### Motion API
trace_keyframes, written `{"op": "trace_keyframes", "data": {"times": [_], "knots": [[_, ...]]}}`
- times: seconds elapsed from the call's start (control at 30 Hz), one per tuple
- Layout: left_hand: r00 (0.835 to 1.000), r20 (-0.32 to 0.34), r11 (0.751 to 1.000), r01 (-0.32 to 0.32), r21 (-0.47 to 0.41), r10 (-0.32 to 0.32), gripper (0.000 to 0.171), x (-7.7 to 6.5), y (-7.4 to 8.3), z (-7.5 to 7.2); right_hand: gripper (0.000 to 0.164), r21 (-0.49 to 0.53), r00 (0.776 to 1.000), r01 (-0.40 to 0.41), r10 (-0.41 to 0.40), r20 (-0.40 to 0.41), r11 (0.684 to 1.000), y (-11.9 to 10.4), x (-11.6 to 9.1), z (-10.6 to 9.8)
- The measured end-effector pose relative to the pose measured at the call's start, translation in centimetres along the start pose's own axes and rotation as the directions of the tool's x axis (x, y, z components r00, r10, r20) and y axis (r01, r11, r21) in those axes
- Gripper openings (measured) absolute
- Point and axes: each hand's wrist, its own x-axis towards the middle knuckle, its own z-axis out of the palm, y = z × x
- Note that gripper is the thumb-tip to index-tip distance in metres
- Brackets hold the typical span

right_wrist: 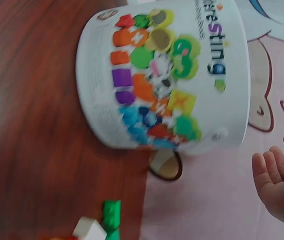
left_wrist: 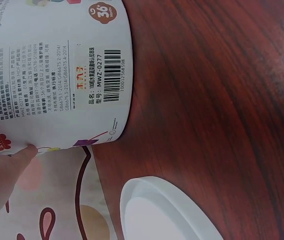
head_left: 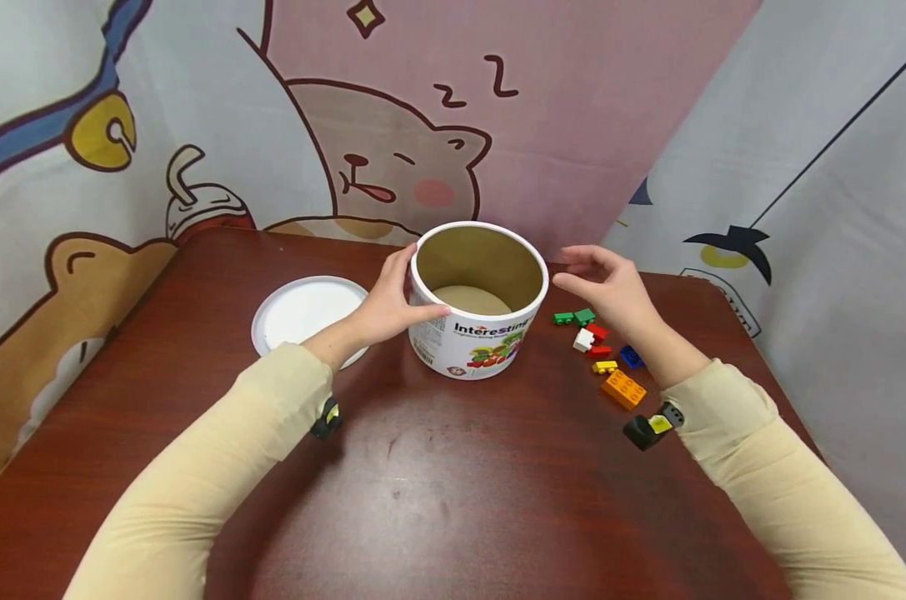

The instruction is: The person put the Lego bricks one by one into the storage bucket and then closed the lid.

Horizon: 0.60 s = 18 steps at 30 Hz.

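A white round tub (head_left: 468, 337) with "Interesting" printed on it stands uncovered on the table, its visible inside bare down to the bottom. My left hand (head_left: 387, 307) holds it at the left of the rim, thumb along the front and fingers round the side. In the left wrist view, a fingertip touches the tub wall (left_wrist: 57, 120) near its base picture. To the right of the rim, my right hand (head_left: 606, 287) hovers apart from the tub, fingers loosely bent and nothing in them. Below that hand lie toy bricks: green (head_left: 584, 317), white (head_left: 583, 340), red (head_left: 597, 333), yellow (head_left: 605, 367), blue (head_left: 632, 357) and orange (head_left: 623, 389).
A white round lid (head_left: 302, 312) lies on the brown table (head_left: 422, 500) at the left, partly behind my left hand. A cartoon-printed cloth (head_left: 573, 125) hangs behind the table's back edge. Each wrist wears a small black camera (head_left: 651, 427).
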Motion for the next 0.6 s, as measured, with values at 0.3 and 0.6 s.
{"op": "trace_keyframes", "data": {"times": [0.3,0.6], "knots": [[1.000,-0.005,1.000,-0.009,0.001,0.009,0.104,-0.1,-0.1,0.0,0.056,-0.130,0.996,-0.087,0.090,0.020,0.988,4.3,-2.9,-2.5],[1.000,-0.016,1.000,-0.010,-0.005,0.010,0.104,-0.1,0.0,0.0,0.060,-0.167,0.980,-0.194,0.199,0.013,0.967,9.2,-5.7,-3.9]]}}
